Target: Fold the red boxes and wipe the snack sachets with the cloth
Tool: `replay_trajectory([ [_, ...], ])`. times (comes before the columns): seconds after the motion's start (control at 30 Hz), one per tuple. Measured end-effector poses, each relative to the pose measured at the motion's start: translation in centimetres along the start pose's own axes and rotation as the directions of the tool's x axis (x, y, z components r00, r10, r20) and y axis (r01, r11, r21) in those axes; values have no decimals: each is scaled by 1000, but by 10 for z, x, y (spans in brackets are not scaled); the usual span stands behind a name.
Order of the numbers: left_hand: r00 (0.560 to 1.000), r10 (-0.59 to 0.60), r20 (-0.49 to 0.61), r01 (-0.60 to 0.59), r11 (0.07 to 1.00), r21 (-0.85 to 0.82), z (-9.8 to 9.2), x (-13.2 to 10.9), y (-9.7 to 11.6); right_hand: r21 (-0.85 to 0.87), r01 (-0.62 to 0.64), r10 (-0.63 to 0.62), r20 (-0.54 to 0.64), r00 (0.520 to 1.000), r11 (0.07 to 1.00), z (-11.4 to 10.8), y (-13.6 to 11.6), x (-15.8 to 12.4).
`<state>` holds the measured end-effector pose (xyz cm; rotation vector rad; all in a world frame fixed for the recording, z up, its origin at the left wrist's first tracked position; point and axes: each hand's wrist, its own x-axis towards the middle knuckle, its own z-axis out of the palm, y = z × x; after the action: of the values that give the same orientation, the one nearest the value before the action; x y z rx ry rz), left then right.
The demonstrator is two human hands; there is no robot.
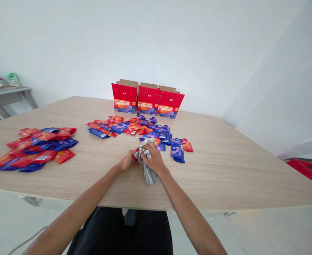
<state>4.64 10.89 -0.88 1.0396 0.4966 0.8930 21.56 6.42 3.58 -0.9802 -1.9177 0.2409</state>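
Observation:
Near the front middle of the wooden table, my left hand is closed on a red pouch, partly hidden by the fingers and cloth. My right hand is closed on a grey striped cloth, which touches the pouch and hangs down toward the table's front edge. Just beyond my hands lies a loose pile of red and blue pouches. One blue pouch rests to the right of my right hand.
Overlapping rows of red and blue pouches lie at the left. Three red boxes stand side by side at the back with raised flaps. A side stand holds a bottle at far left; a red container is at far right.

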Motion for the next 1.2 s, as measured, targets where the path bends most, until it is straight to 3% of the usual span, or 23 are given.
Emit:
replay_trajectory([
  [0.1,995,-18,102,10,996,84,1,-4,2,-27,-105,99,-176,979,994,-5,4,3],
  [0.17,994,-9,109,-2,995,101,2,-5,4,-23,-110,104,-171,980,994,-5,4,3],
  [0.27,998,53,-15,-52,997,61,3,-4,7,27,-4,3,42,999,1000,0,-2,0],
  [0.37,982,90,-165,-88,996,20,4,-1,7,94,80,-102,271,957,992,6,-8,-3],
  [0.43,977,79,-197,-77,997,15,4,0,6,89,74,-99,313,944,993,8,-10,-3],
  [0.5,982,69,-178,-67,998,19,4,1,5,55,41,-54,253,966,998,7,-7,-2],
  [0.6,995,43,-95,-41,999,22,7,0,6,3,-24,24,46,999,1000,0,0,2],
  [0.77,1000,-13,-3,13,998,-67,15,-10,18,-18,-70,65,-205,977,997,-12,3,6],
  [0.9,996,-29,-82,23,997,-76,18,-13,24,7,-36,36,-248,968,999,-13,-4,6],
  [1.03,983,-30,-179,-1,986,-167,16,-9,23,47,-26,34,-191,981,999,-12,-8,6],
  [1.2,975,-10,-222,-42,973,-229,16,-6,22,37,-20,28,-223,974,999,-13,-9,5],
])
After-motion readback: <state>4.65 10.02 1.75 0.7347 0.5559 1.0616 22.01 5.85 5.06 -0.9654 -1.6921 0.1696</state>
